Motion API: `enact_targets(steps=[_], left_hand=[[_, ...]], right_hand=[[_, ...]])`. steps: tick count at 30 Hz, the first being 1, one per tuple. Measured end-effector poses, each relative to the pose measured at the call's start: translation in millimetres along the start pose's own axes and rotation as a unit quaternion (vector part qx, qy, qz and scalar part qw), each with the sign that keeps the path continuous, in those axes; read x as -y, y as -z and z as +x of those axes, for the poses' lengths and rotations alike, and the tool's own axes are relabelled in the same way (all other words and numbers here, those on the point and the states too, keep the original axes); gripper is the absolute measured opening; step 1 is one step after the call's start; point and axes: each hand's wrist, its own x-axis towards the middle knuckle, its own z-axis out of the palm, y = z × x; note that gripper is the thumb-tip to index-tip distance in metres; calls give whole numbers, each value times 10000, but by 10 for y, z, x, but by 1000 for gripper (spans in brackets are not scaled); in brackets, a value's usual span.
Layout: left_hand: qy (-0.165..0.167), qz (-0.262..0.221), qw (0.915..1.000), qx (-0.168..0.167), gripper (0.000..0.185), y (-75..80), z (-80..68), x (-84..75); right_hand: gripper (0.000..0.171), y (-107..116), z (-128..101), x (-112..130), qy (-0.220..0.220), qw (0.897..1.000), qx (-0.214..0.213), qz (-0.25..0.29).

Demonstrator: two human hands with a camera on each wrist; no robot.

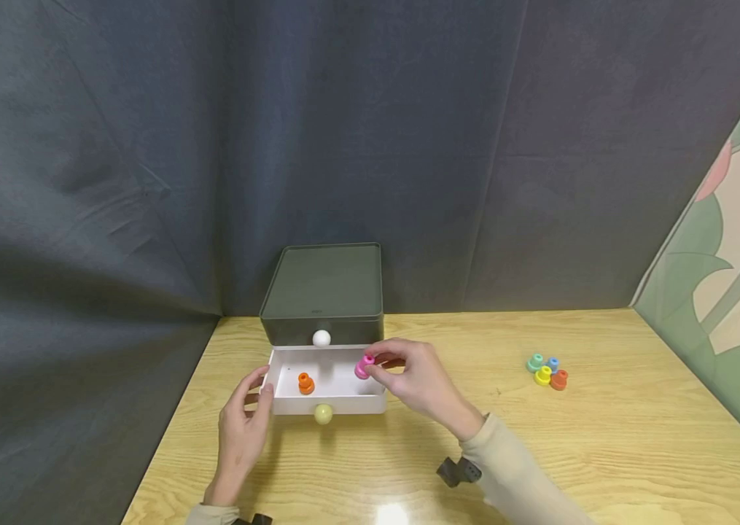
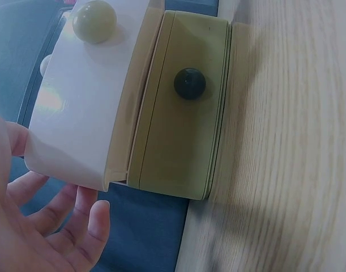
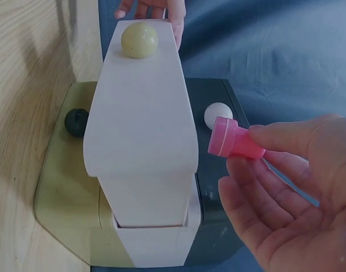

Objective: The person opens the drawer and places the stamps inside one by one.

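Pink piece [image 1: 362, 369], wood-grain table [image 1: 468, 350], dark curtain [image 1: 356, 146]

A stepped pink piece [image 3: 225, 137] is held tilted above the pulled-out white drawer [image 1: 291, 405].

Dark curtain [image 1: 370, 146] behind wooden table [image 1: 632, 437]

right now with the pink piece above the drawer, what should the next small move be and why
I'd probably lower the pink piece into the right part of the white drawer: the drawer stands pulled out, an orange piece is already inside toward the left, and the right grip holds the pink one above its right end.
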Motion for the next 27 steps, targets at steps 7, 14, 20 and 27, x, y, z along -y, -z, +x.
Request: enact_targets(steps=[7,14,20,27], left_hand=[[25,17,10000,-38,33,-4,-10,16],[-1,7,10000,-30,33,2,-11,10],[40,-32,10000,-17,33,4,-7,-6],[20,-35,10000,-21,33,-7,-4,-1]], right_hand=[[18,-129,64,-5,-122,9994,305,108],[16,-266,153,-18,-131,9977,582,312],[19,-372,256,-19,-372,9961,777,202],[21,-502,333,-70,-403,9933,1069,-172]])
